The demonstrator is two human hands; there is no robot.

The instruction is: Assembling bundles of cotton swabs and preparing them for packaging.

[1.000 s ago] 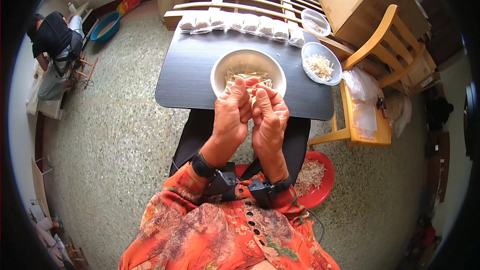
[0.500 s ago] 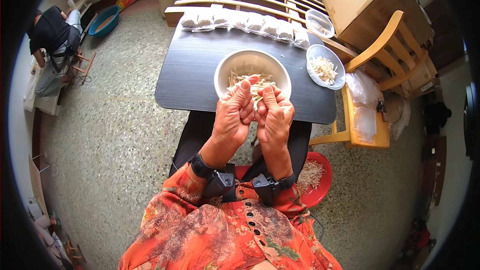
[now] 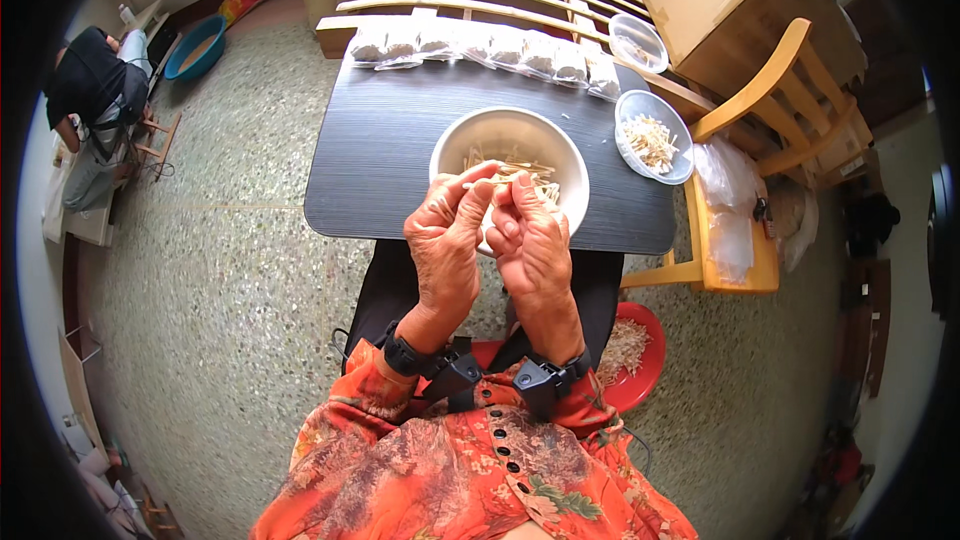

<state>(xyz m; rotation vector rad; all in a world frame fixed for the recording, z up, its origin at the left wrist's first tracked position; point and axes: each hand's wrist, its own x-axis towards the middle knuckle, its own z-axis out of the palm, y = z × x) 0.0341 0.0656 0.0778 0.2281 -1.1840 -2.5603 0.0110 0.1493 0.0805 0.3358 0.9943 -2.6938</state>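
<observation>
Over the near rim of a white bowl (image 3: 570,170), both my hands meet with thumbs and fingertips pinched together. My left hand (image 3: 447,245) is closed on what looks like one end of a thin pale stick (image 3: 505,178). Close beside it, my right hand (image 3: 532,250) pinches at the same stick, which my fingers partly cover. Inside the bowl lies a loose heap of pale, thin stick-like pieces (image 3: 540,172). The bowl stands near the front edge of a dark table (image 3: 380,160).
Filled clear bags (image 3: 500,45) line the table's far edge. A clear bowl of sticks (image 3: 650,140) sits at right, beside a wooden chair (image 3: 750,260) with plastic bags. A red basin (image 3: 640,370) is on the floor. A person (image 3: 100,90) sits far left.
My hands have shifted slightly left, and the fingertips have come together at a pinch. The view has moved a little, so the bowl appears slightly lower.
</observation>
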